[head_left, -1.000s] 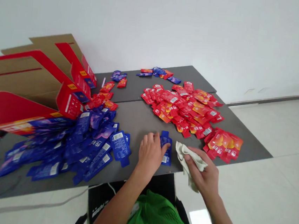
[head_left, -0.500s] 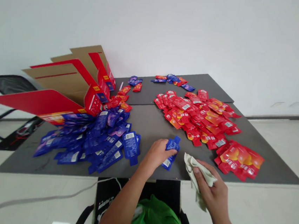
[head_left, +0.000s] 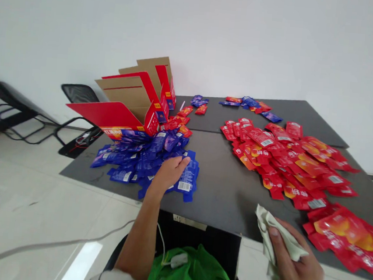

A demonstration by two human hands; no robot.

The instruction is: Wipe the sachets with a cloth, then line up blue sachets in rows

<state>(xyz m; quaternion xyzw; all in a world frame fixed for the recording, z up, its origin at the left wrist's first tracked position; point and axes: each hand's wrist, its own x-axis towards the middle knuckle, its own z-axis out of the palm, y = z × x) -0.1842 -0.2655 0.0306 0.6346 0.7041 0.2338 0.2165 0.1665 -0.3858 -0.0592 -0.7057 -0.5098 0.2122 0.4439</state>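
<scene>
Left hand (head_left: 169, 172): narrow grip on one blue pouch (head_left: 187, 175), thumb laid over its left edge toward the far end; fingers mostly hidden. Pouch lies just right of the hand, long axis running near to far, spout end away from the person, barcode end toward the table's (head_left: 217, 182) near edge. Another blue pouch shows beneath it; cannot tell whether the two touch. Left hand by far the nearer; right hand well apart.

Right hand (head_left: 299, 267): closed on a pale cloth (head_left: 274, 236), thumb on top, out past the near edge. Red pouches (head_left: 352, 235) just beyond its fingers, apart from them.

Outward: blue pile (head_left: 152, 154) directly left of the held pouch; open boxes (head_left: 109, 115) behind that; red pile (head_left: 280, 155) across bare table to the right.
</scene>
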